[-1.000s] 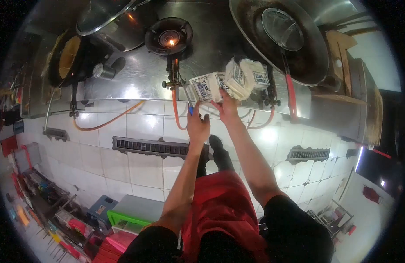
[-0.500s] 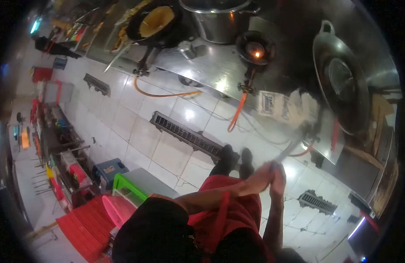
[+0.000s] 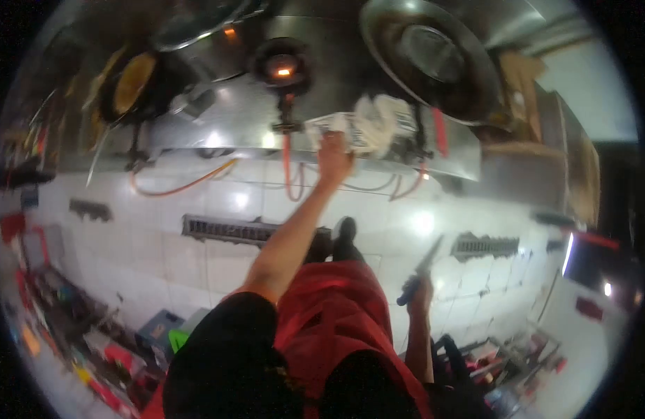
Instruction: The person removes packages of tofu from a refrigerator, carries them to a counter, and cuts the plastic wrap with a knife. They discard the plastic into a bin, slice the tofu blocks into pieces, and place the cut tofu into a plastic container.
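Note:
My left hand (image 3: 334, 157) reaches forward to the edge of the steel counter (image 3: 225, 119) and grips the nearest of the white printed packets (image 3: 375, 124) lying there. My right hand (image 3: 422, 295) hangs low beside my red apron (image 3: 336, 307), closed on a blue-handled knife (image 3: 419, 269) whose blade points up over the tiled floor. The picture is blurred, so the fingers' exact hold on the packet is hard to make out.
A lit burner (image 3: 283, 66) stands just behind the packets, with a large wok (image 3: 434, 56) to the right and a pan of yellow food (image 3: 132, 85) to the left. Orange gas hoses (image 3: 287, 171) hang below the counter. Drain grates (image 3: 225, 230) cross the white floor. Crates and clutter lie at lower left.
My hands have parted from in front of my body. The left has gone back up to the packets, and the right has dropped to my side with the knife.

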### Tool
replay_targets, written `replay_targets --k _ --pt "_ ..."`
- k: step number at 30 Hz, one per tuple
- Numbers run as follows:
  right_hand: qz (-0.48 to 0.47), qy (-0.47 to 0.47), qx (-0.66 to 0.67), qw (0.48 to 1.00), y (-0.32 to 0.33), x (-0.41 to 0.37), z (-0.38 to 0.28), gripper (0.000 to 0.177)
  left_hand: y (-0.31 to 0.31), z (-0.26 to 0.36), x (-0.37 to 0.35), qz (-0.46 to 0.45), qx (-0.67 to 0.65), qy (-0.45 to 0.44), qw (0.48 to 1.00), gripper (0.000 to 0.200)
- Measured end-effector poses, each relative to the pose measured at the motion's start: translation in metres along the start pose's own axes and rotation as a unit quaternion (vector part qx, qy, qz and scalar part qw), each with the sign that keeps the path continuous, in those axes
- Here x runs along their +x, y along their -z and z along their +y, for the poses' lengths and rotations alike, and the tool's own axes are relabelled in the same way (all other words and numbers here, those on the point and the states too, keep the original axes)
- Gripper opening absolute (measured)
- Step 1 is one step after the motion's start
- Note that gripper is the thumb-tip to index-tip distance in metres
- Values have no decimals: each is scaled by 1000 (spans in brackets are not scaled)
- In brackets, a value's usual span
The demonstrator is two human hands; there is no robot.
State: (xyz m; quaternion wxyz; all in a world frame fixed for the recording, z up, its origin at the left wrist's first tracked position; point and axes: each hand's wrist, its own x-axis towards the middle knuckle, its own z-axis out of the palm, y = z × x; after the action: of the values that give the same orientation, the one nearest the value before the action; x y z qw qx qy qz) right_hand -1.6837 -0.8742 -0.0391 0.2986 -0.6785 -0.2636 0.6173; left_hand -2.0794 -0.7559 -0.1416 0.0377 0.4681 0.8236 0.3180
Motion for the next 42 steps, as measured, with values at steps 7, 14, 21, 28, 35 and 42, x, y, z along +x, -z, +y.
replay_targets --k 7,14,21,28,35,42 --pt "-72 -32 -30 996 -19 -6 -16 22 28 48 26 -14 -48 -39 998 69" --pt "-42 -100 -61 992 21 7 -16 22 -27 122 87 -66 91 -193 975 48" --pt "20 -89 -48 995 74 15 -22 17 -40 128 108 -199 65 -136 968 29" --pt "-8 -104 -64 993 106 29 -3 30 -87 66 148 -96 46 -168 980 46" --pt "-13 -112 -59 992 91 43 -11 17 -123 42 199 -225 128 -22 966 63" --pt "-124 -6 -112 986 -29 92 -25 19 -142 -4 194 -210 -142 33 967 44"
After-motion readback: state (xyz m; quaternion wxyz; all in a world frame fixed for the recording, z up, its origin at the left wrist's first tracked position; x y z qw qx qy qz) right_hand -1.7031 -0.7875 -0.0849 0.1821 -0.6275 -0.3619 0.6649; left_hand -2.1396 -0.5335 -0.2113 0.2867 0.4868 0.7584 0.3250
